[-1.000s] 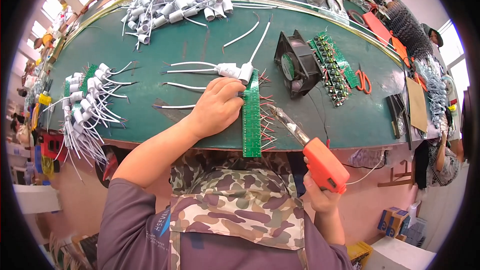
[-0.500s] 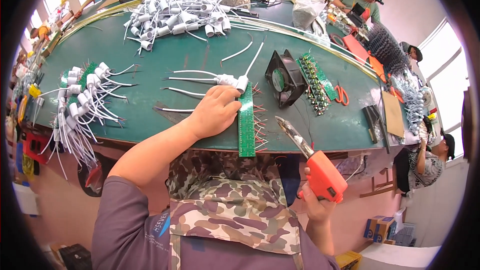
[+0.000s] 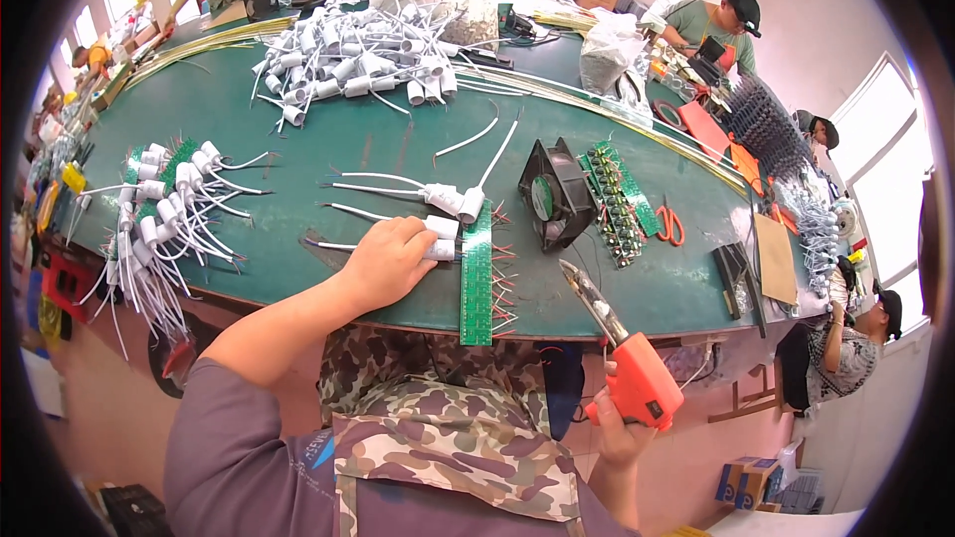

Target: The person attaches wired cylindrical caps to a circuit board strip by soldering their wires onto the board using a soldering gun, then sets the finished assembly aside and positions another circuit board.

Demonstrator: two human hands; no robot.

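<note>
My left hand is closed, its fingers around a white cylindrical cap with a cable, beside the left edge of a green circuit board strip. Another white cap lies just above the fingers. Two more caps sit at the strip's far end, their white cables running left and up. Thin red and white wires stick out along the strip's right side. In my right hand is a red soldering gun, its metal tip pointing up and left, right of the strip and apart from it.
A black fan stands right of the strip. Beyond it lie populated circuit boards and orange-handled scissors. Finished-looking boards with caps hang over the table's left edge. A heap of white caps lies at the back. Co-workers sit around.
My left hand has moved nearer along the strip, off the far caps, to a cap lower down. The right hand still holds the soldering gun. The whole view has shifted slightly.
</note>
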